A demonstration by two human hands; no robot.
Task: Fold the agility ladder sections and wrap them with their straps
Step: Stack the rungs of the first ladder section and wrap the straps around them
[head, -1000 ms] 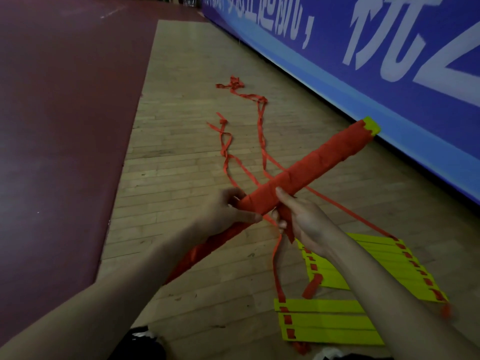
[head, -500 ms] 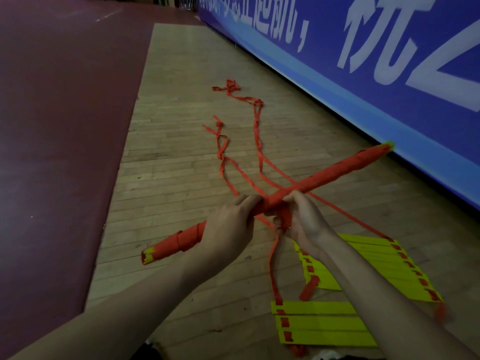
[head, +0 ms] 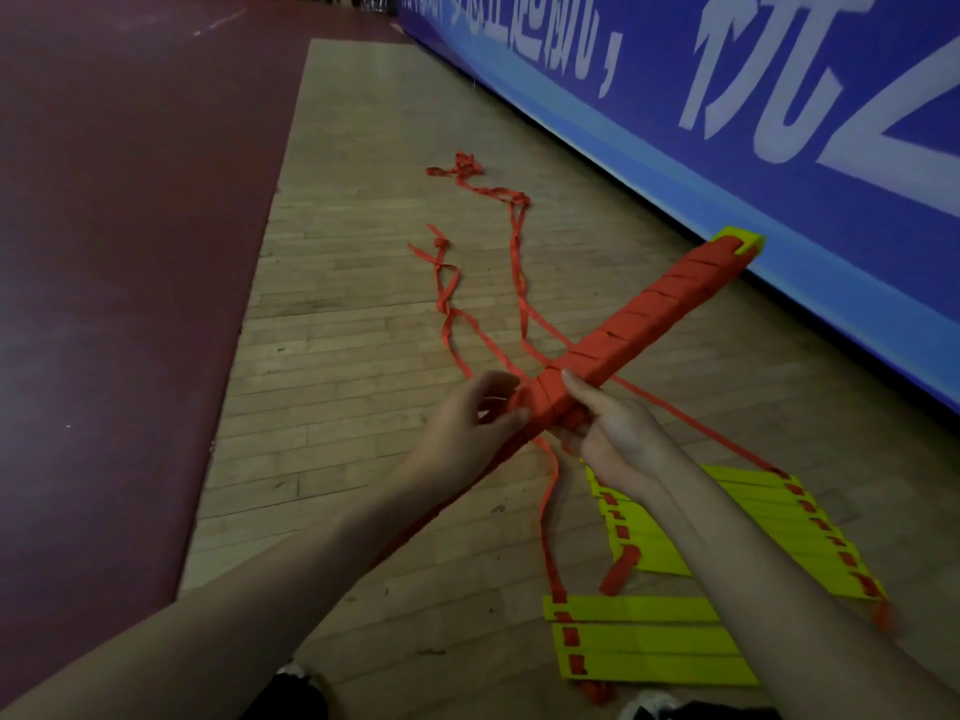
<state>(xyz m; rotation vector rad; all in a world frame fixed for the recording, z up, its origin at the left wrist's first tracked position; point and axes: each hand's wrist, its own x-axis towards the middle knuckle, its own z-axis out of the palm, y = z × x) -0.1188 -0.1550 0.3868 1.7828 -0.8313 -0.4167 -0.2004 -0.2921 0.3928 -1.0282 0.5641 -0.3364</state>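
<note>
The far end of the wrapped bundle [head: 639,324] has risen toward the blue banner [head: 779,163]. The right hand [head: 613,433] grips its middle from below, and the left hand [head: 467,428] pinches the red strap [head: 546,511] beside it, above the yellow rungs [head: 649,636] on the floor [head: 337,356]

Red-orange and yellow kit on pale wood.
Wrapped bundle [head: 649,319]: red-orange bands in slanted turns, yellow far tip. Loose straps [head: 519,241] beyond it: same red-orange. Rungs [head: 649,641] below it: bright yellow, red-orange edge marks. Floor [head: 363,356] under it: tan planks. Left of it, maroon surface [head: 130,252]; right, blue banner [head: 779,163], white characters.
</note>
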